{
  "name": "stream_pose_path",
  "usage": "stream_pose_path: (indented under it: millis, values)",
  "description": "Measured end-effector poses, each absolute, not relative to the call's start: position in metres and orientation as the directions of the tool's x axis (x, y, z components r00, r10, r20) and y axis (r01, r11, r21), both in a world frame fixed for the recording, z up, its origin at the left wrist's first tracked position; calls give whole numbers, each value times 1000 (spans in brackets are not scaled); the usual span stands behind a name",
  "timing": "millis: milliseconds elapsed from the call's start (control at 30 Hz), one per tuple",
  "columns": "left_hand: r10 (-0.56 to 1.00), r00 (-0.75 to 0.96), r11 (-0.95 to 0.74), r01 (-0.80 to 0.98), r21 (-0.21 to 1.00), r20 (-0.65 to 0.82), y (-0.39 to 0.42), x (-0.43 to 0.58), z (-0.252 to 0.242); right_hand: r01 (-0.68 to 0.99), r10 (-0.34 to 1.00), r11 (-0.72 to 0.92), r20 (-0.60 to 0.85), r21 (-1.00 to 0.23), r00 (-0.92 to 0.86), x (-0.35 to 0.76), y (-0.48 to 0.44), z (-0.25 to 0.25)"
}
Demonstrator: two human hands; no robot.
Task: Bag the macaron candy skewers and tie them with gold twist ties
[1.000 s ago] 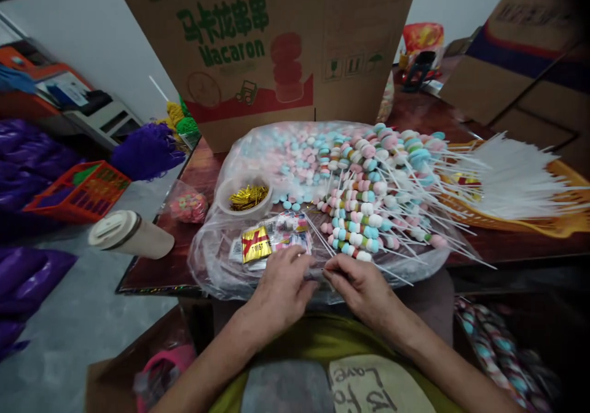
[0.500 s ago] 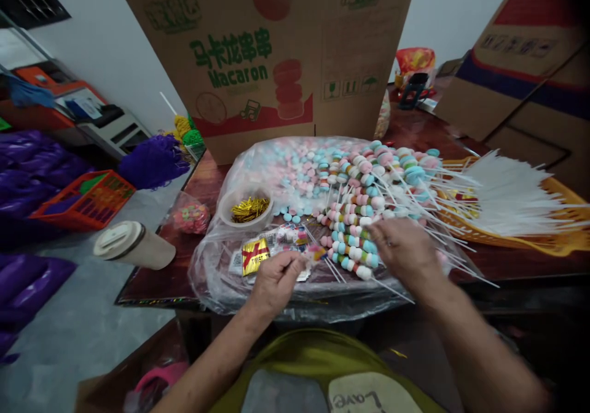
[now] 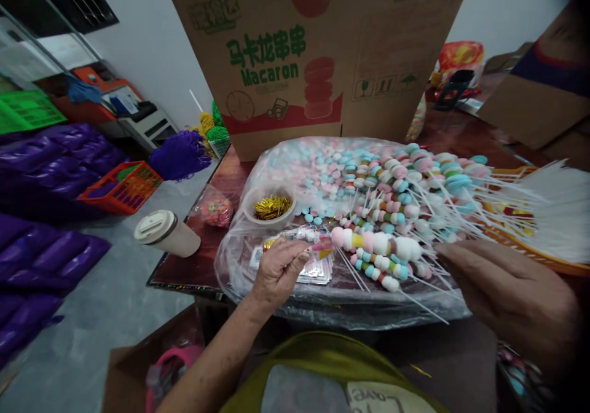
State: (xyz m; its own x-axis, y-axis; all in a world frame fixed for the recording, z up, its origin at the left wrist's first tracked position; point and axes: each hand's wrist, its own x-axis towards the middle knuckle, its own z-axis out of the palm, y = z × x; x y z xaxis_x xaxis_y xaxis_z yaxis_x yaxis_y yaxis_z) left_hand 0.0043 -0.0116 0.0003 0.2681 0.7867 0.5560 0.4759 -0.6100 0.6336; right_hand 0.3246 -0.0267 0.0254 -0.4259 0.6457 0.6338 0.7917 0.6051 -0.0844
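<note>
My left hand pinches a small printed plastic bag, pink and yellow, over the front of the table. A candy skewer, strung with pink, white, yellow and brownish pieces, lies level with its pink end at the bag; whether the tip is inside I cannot tell. At the skewer's other end my right hand is closed on its stick, the grip partly hidden by the hand. Beneath and behind lies a pile of candy skewers. Flat printed bags rest under my left hand.
Gold twist ties fill a white bowl. Loose pastel candies lie in clear plastic behind. White sticks sit in a yellow basket at right. A lidded cup stands left; a large carton rises behind.
My right hand has moved right and nearer, bringing a candy skewer off the pile to the bag. My left hand still pinches the bag. The view has turned left.
</note>
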Motion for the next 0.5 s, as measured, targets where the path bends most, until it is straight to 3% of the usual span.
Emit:
stream_pose_path:
  millis: [100, 333, 500]
  values:
    - [770, 297, -634, 451, 628, 565, -11, 5, 2, 738, 564, 671, 599, 70, -569, 327, -27, 25]
    - [769, 339, -633, 526, 568, 542, -14, 9, 9, 621, 448, 763, 547, 179, -707, 335, -27, 27]
    - [738, 512, -674, 533, 511, 439, -11, 17, 10, 645, 521, 756, 495, 112, -696, 323, -23, 34]
